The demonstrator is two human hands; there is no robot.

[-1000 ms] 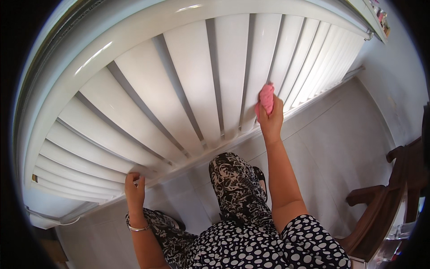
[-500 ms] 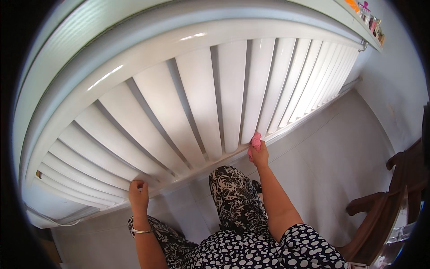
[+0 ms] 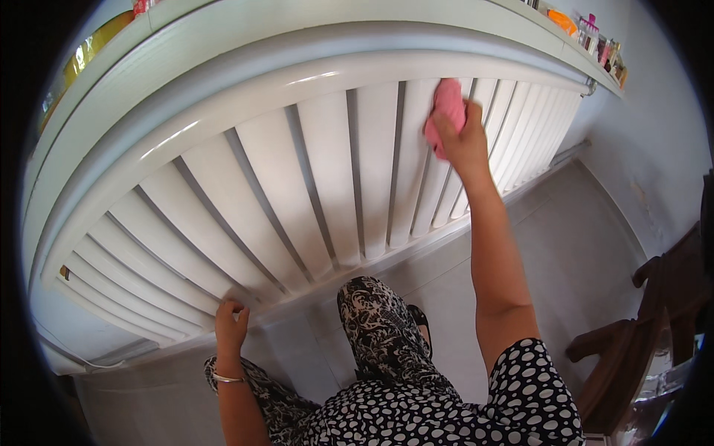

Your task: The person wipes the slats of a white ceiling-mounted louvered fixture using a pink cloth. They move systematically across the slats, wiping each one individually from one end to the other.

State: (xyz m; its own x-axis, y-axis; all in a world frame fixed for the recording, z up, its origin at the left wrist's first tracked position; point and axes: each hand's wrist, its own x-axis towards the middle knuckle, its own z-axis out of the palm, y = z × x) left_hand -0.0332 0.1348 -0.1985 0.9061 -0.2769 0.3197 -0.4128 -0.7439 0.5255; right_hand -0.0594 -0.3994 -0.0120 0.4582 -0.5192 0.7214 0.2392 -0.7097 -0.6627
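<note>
A pink cloth (image 3: 448, 119) is bunched in my right hand (image 3: 465, 141), which presses it against the upper part of a slat on the white radiator (image 3: 253, 156). The thumb and fingers are closed round the cloth, and its underside is hidden against the slat. Down at the radiator's lower left edge is my left hand (image 3: 232, 323), its fingers bent onto the ends of the slats and its thumb standing a little apart. A bangle (image 3: 227, 379) circles that wrist.
A pale ledge (image 3: 357, 13) runs above the radiator, with small bottles (image 3: 606, 52) and an orange item (image 3: 563, 22) at its right end. A dark wooden chair (image 3: 632, 334) stands on the grey tiled floor (image 3: 547, 230) at right. A thin cable (image 3: 93, 363) lies at lower left.
My right hand has carried the pink cloth from the bottom of the slats up to near the top rail, the arm stretching out. My left hand stays almost where it was.
</note>
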